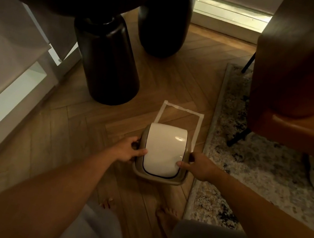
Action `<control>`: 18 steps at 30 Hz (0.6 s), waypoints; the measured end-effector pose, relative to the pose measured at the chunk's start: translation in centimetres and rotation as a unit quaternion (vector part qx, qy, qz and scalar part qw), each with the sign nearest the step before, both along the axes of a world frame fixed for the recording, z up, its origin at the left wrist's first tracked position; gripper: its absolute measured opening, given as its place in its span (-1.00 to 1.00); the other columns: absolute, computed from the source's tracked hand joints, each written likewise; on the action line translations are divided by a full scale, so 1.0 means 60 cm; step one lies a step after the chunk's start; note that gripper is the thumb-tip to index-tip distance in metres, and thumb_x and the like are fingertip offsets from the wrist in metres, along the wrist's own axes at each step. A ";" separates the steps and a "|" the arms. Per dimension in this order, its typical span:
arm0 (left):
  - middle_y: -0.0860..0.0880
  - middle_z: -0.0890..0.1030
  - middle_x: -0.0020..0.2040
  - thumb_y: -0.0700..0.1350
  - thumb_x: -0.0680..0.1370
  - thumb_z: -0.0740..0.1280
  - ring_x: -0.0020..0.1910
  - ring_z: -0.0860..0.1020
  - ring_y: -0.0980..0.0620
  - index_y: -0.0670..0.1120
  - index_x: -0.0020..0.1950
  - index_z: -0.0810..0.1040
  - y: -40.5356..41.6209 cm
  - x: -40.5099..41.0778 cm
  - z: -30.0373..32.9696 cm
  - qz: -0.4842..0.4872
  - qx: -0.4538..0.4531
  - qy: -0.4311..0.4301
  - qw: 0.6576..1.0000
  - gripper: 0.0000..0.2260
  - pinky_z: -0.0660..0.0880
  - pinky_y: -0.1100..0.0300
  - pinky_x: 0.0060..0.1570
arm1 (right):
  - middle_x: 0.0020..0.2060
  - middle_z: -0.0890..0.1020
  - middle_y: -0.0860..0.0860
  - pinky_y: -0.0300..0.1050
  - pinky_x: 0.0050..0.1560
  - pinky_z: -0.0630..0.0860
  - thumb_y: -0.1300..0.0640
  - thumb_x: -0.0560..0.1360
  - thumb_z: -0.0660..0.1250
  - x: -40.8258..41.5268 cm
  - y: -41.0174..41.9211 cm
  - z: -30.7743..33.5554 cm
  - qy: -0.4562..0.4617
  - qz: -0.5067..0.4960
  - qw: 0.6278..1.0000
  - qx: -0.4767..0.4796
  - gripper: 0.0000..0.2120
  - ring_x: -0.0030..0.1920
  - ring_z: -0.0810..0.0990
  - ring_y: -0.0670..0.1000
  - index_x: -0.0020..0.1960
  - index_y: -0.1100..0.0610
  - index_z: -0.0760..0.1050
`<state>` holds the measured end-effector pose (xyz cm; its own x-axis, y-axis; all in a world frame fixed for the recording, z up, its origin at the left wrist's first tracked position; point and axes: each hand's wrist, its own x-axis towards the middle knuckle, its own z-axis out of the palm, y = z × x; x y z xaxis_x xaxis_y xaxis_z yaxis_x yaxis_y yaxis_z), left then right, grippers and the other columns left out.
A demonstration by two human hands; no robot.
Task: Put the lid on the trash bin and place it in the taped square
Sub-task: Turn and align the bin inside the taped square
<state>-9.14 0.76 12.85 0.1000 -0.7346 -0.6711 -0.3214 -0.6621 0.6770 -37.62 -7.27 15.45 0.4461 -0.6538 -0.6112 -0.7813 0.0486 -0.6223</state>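
Over taped square (pixel 181 114): lidded trash bin (pixel 164 153), both hands gripping.

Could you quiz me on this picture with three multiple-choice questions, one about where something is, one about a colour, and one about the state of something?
1. Where does the taped square lie from the patterned rug?
A. On top of it
B. On the wooden floor beside its edge
C. Under the black table

2. What colour is the bin's swing lid?
A. White
B. Red
C. Black

3. How is the trash bin now?
A. Lidless, untouched
B. Lidded, gripped on both sides by the left hand and right hand
C. Lying tipped over on the rug

Answers:
1. B, tape sits on bare floorboards.
2. A, the flap is white in a tan frame.
3. B, both hands clasp its sides.
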 end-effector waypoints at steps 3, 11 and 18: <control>-0.05 0.36 0.55 0.04 0.54 0.46 0.36 0.50 -0.16 0.05 0.62 0.20 -0.001 0.001 0.000 -0.007 0.009 -0.004 1.000 -0.29 0.62 -0.10 0.13 | 0.34 0.62 0.10 -0.23 0.15 0.44 -0.02 0.56 0.47 -0.002 0.001 -0.010 -0.011 -0.011 1.000 0.011 -0.47 0.18 0.55 -0.07 0.45 0.20 0.51; -0.06 0.32 0.57 0.05 0.59 0.38 0.44 0.42 -0.16 0.07 0.63 0.17 -0.004 -0.003 0.004 -0.022 0.011 0.001 1.000 -0.34 0.59 0.04 0.04 | 0.35 0.59 0.10 -0.08 0.27 0.51 -0.12 0.51 0.50 -0.005 0.013 -0.031 -0.014 -0.057 0.998 0.002 -0.33 0.32 0.58 0.08 0.48 0.21 0.45; -0.06 0.35 0.56 0.12 0.53 0.43 0.51 0.34 -0.09 0.05 0.62 0.22 -0.003 0.006 0.006 -0.028 -0.012 0.022 0.999 -0.28 0.46 -0.10 0.37 | 0.29 0.59 0.05 -0.39 -0.02 0.50 0.08 0.57 0.47 0.000 0.033 -0.034 -0.043 -0.112 0.993 0.011 -0.45 0.19 0.55 -0.02 0.48 0.24 0.42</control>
